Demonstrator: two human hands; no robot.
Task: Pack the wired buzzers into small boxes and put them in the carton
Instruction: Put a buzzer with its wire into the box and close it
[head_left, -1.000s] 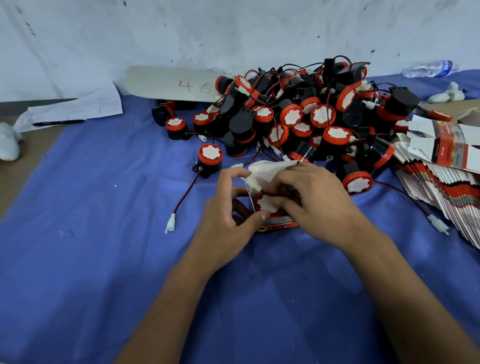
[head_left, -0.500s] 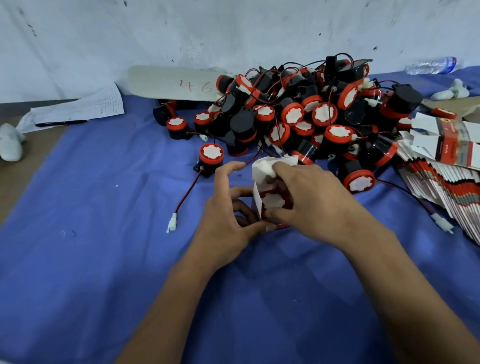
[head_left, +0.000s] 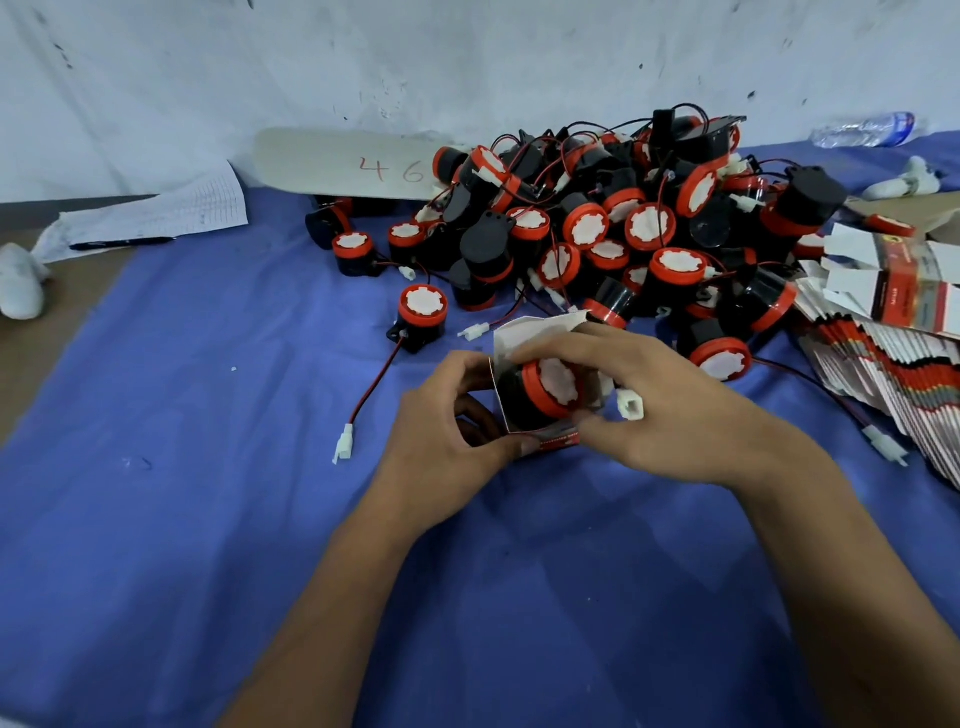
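My left hand (head_left: 447, 415) grips a small white-and-red box (head_left: 530, 338) from its left side, thumb at the lower edge. A black buzzer with a red rim and white face (head_left: 550, 389) sits partly inside the box's open mouth. My right hand (head_left: 670, 405) holds the buzzer from the right, fingers over its top, and its white plug (head_left: 630, 405) sticks out between the fingers. A big pile of buzzers (head_left: 623, 228) lies behind. One loose buzzer (head_left: 422, 314) with a red-black wire lies left of the box.
Flat unfolded boxes (head_left: 883, 374) are stacked at the right, one half-opened box (head_left: 904, 280) on top. A cardboard piece marked 46 (head_left: 343, 163), papers with a pen (head_left: 156, 218), a white cloth (head_left: 18, 280) and a water bottle (head_left: 862, 130) lie on the blue cloth (head_left: 182, 519).
The box has been tipped so its open mouth faces me, and the buzzer now shows plainly inside it. My right hand shifted right; the white plug now sticks out between its fingers.
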